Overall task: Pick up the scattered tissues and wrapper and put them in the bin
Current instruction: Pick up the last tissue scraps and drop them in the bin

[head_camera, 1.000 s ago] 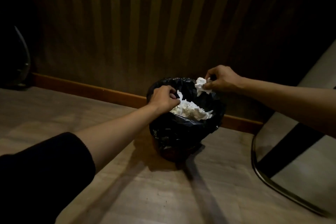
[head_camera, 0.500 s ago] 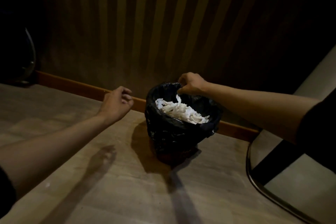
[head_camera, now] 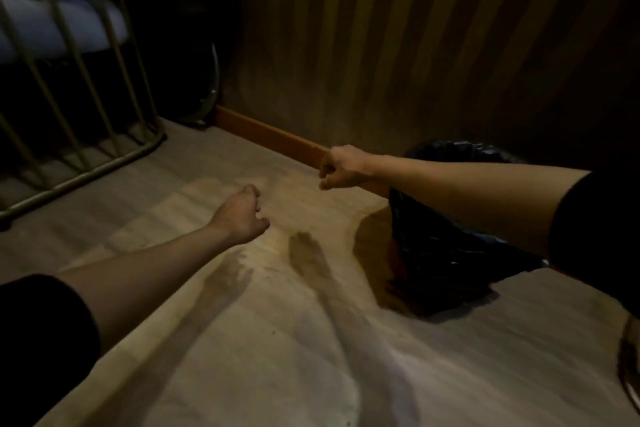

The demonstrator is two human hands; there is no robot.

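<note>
The bin (head_camera: 446, 246), lined with a black bag, stands on the floor by the wall at the right; my right forearm crosses in front of it and hides its inside. My right hand (head_camera: 341, 167) hovers left of the bin with its fingers curled and nothing in it. Lower and further left, my left hand (head_camera: 240, 217) hangs over the bare floor, fingers loosely curled, also holding nothing. No tissue or wrapper shows on the floor in this dim, blurred view.
A metal-barred frame (head_camera: 79, 163) stands at the left with pale bedding behind it. A wooden skirting board (head_camera: 270, 137) runs along the striped wall. A curved dark object (head_camera: 628, 371) sits at the right edge.
The right hand dropped its tissue into the bin and pulled away to the left. The left hand left the bin too. The view has swung left, so the bin now sits at the right.
</note>
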